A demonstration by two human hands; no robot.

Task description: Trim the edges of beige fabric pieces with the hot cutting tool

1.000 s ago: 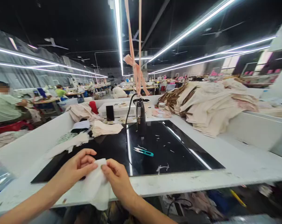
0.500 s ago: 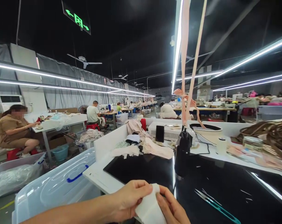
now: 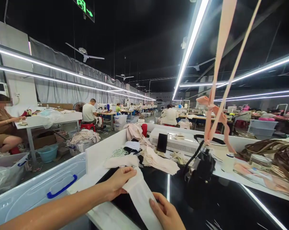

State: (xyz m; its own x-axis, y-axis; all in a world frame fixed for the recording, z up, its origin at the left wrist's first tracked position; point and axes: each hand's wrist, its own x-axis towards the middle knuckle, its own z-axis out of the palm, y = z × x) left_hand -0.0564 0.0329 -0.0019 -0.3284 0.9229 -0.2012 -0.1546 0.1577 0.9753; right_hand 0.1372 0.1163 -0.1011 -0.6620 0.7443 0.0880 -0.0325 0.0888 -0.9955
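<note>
A long white fabric strip (image 3: pixel 143 198) stretches between my two hands, slanting over the glossy black work surface (image 3: pixel 206 204). My left hand (image 3: pixel 120 182) pinches its upper end, just in front of a pale cloth piece (image 3: pixel 118 162). Lower down, my right hand (image 3: pixel 165 209) grips the strip's right edge between thumb and fingers. Beyond the hands lie stacked cream pieces (image 3: pixel 159 161). A black tool (image 3: pixel 200 169) hangs on peach ribbons (image 3: pixel 216 108) to the right. Tweezer tips (image 3: pixel 211 226) show at the bottom edge.
Behind are a phone (image 3: pixel 162 142), a white vented box (image 3: pixel 180 142) and a glass jar (image 3: pixel 261 161). A lidded plastic bin (image 3: pixel 44 188) stands at left. Several people sit at other tables, one (image 3: pixel 89 111) on a red stool. Brown straps (image 3: pixel 278 153) are piled at right.
My hands have moved apart along the strip, my left one up and left, and more of the strip shows. The view has shifted; the hanging black tool appears farther right and tilted.
</note>
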